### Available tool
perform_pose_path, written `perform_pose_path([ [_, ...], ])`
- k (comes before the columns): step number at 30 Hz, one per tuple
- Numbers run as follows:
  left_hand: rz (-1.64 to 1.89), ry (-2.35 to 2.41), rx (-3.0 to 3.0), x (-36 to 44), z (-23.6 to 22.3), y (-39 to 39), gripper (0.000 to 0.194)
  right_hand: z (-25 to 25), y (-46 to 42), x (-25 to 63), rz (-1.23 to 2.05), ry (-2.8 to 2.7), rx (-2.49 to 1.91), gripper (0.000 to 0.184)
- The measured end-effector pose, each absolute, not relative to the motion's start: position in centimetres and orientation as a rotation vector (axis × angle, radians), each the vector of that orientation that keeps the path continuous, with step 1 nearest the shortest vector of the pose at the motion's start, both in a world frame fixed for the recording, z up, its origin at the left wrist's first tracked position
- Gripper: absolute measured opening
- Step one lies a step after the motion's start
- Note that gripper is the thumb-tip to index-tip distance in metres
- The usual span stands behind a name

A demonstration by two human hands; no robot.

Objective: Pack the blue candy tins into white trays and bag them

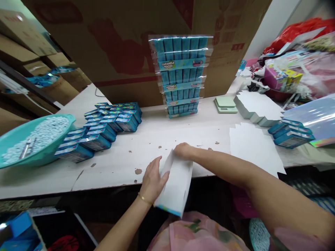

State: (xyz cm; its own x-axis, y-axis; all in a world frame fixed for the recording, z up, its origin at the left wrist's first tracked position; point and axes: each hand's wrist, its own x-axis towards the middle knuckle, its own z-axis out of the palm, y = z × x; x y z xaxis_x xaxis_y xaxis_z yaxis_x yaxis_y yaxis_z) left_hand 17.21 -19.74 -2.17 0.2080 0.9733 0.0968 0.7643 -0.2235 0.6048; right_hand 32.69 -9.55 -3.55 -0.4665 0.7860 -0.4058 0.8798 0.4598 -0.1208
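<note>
A partly folded cardboard box blank (178, 181), white on its visible face with a blue printed edge at the near end, slants over the table's front edge. My right hand (184, 151) is closed on its far end; the fingertips are partly hidden. Along the left panel lies my left hand (154, 177), its fingers stretched out and the thumb apart, touching the card. To the right sits a white stack of flat blanks (253, 148), with a thicker stack (259, 106) behind it.
Several blue filled boxes (102, 125) stand at left beside a turquoise basin (62, 136) of small pale pieces. A wrapped display of blue packs (180, 75) leans on a large carton (117, 52). Right are a green scale (225, 104) and more blue boxes (293, 134).
</note>
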Motion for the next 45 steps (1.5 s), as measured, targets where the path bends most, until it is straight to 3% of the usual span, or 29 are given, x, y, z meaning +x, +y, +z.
perform_pose_path([
  [5,0.687,1.553,2.530,18.6,-3.0,-23.8,0.044,-3.3,-8.6,37.1,-0.462,2.123,1.797,0.032],
  [12,0.547,1.576,2.690,17.9,-8.3,-18.3,0.042,-1.7,-11.3,38.2,-0.446,2.133,2.027,0.032],
  [17,0.418,1.616,2.710,17.5,-8.5,-17.0,0.037,-2.8,-16.6,36.2,-0.141,2.828,1.589,0.036],
  [20,0.297,1.615,2.742,17.5,-8.5,-17.4,0.024,-4.8,-17.3,35.3,-0.099,2.766,1.508,0.020],
  [22,0.216,1.590,2.756,17.4,-8.7,-17.2,0.024,-5.9,-16.7,35.2,-0.116,2.722,1.519,0.016],
  [29,0.089,1.491,2.669,17.0,-7.7,-16.7,0.026,-5.1,-15.7,35.4,-0.332,2.656,1.483,0.025],
  [34,0.470,1.668,2.627,16.1,-4.8,-16.6,0.035,-1.5,-12.2,35.4,-0.104,2.966,1.557,0.049],
  [37,0.735,1.943,2.391,15.2,-3.2,-14.1,0.039,-1.1,-9.4,35.8,-0.055,2.765,1.621,0.033],
  [39,0.622,1.915,2.263,14.6,-2.7,-11.8,0.038,-1.9,-9.0,36.3,-0.128,2.671,1.504,0.022],
  [45,0.055,1.345,2.229,13.9,-4.3,-8.6,0.031,-4.1,-10.9,38.2,-0.304,2.871,1.296,0.032],
])
